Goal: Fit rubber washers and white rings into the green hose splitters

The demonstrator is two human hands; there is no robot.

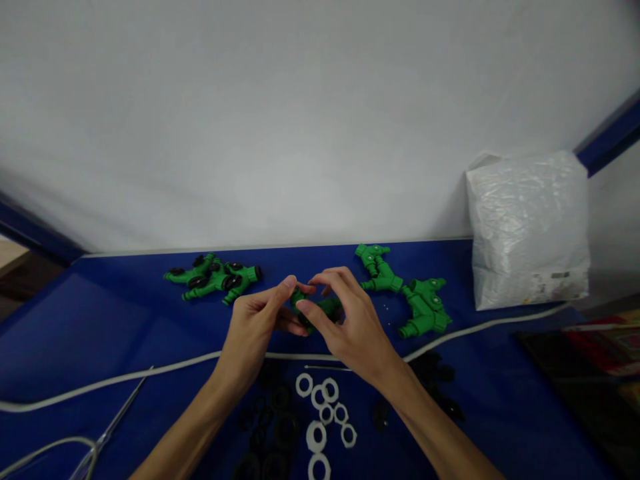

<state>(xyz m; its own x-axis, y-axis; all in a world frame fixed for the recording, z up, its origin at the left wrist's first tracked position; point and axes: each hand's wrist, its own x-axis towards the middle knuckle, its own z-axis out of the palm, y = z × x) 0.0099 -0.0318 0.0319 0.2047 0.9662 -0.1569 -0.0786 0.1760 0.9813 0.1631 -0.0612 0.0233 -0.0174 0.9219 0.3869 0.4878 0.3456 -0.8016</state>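
Note:
Both hands meet above the middle of the blue table around a green plastic hose splitter (pixel 329 307), partly hidden by the fingers. My left hand (pixel 260 310) is closed on its left end, thumb on top and fingers beneath. My right hand (pixel 345 310) grips it from the right, thumb pressed against it and fingers arched over. Beyond them to the right lie two more green splitters (pixel 425 305), without black knobs. Green splitters with black knobs (pixel 215 277) rest at the back left. Several white rings (pixel 316 437) lie below the hands.
A white cord (pixel 125 379) crosses the blue table (pixel 125 320). Scissors (pixel 113 427) lie at the left front, and a thin metal rod (pixel 325 367) below the hands. Black rings (pixel 285 430) and small black parts (pixel 440 383) lie nearer. A white plastic package (pixel 530 227) stands at the right.

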